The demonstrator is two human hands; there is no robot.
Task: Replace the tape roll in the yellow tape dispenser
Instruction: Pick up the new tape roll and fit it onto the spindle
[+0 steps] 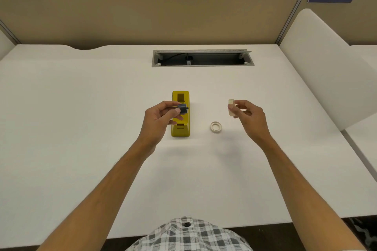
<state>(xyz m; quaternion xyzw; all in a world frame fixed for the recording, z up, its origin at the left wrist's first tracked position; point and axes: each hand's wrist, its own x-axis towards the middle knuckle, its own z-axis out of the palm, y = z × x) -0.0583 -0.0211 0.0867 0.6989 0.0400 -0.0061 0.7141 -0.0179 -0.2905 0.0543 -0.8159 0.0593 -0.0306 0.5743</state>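
The yellow tape dispenser (pixel 181 130) stands on the white desk (pixel 81 108) at the middle, its long axis running away from me. My left hand (pixel 159 120) hovers over it and pinches a dark spindle hub (pixel 183 108) between thumb and fingers. To the right, my right hand (pixel 250 117) holds a pale tape roll (pixel 231 107) on edge, raised above the desk. Another whitish ring of tape (pixel 215 127) lies flat on the desk between the dispenser and my right hand.
An open cable tray (pixel 202 58) with a plug sits in the desk behind the dispenser. A beige partition (pixel 153 14) closes the back, and a white side divider (pixel 318 63) rises at the right.
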